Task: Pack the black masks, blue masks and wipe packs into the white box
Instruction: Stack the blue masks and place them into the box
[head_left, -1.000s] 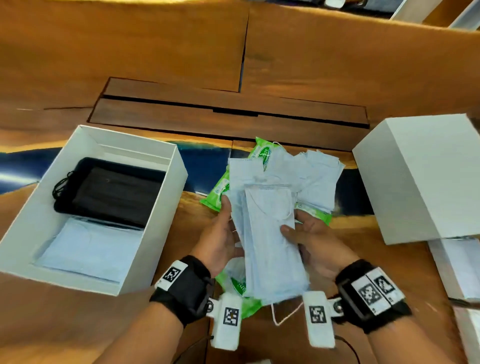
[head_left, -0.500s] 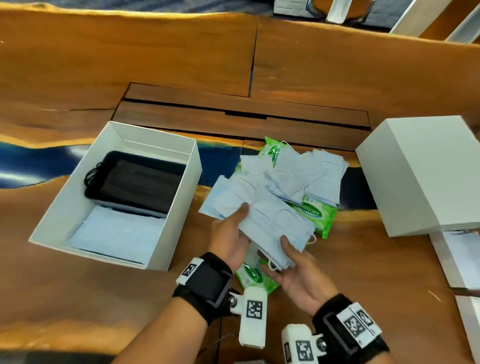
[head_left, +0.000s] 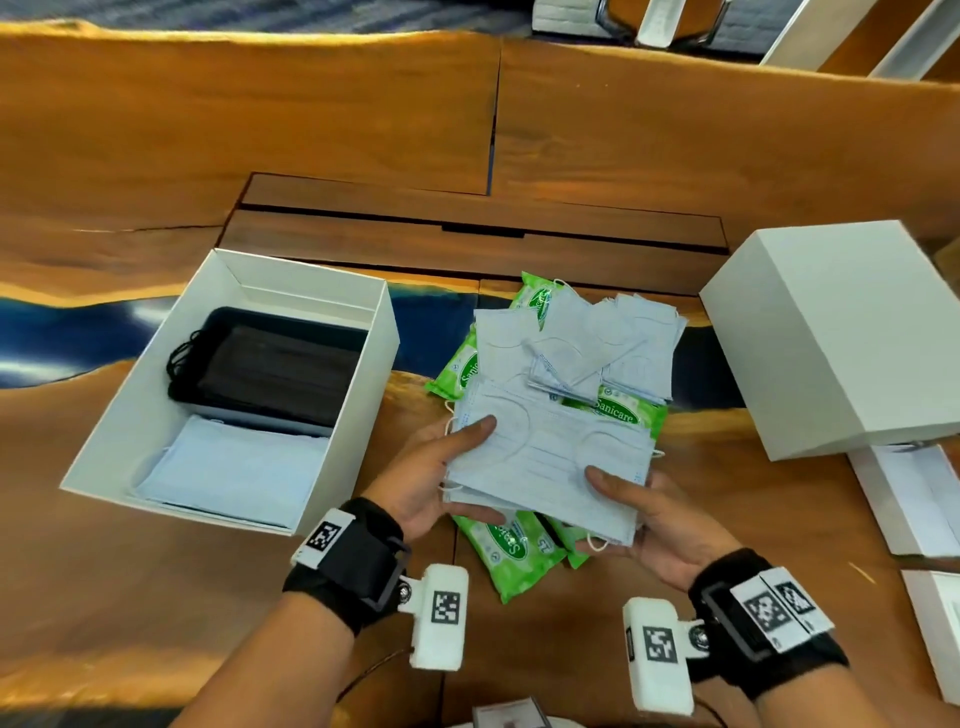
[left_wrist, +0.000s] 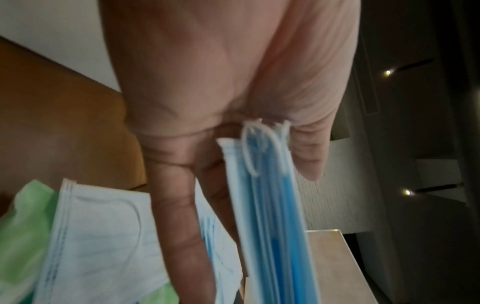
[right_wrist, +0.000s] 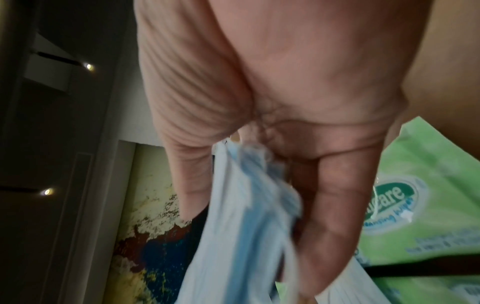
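Observation:
Both hands hold a stack of blue masks (head_left: 545, 457) level above the table, just right of the open white box (head_left: 358, 415). My left hand (head_left: 441, 467) pinches the stack's left end, thumb on top. My right hand (head_left: 634, 504) pinches its right end the same way. The wrist views show the stack's edge (left_wrist: 267, 205) (right_wrist: 246, 216) clamped between thumb and fingers. Inside the box lie black masks (head_left: 270, 364) at the back and blue masks (head_left: 234, 467) at the front. More loose blue masks (head_left: 597, 343) and green wipe packs (head_left: 514, 545) lie on the table under and beyond the hands.
A closed white box (head_left: 841, 332) stands at the right. Flat white pieces (head_left: 914, 499) lie at the right table edge. A dark recessed panel (head_left: 467, 234) runs across the wooden table behind the pile.
The stack of blue masks has turned from upright lengthwise to lying crosswise and level. Both hands have shifted to its two ends, and the view has moved so the box sits closer.

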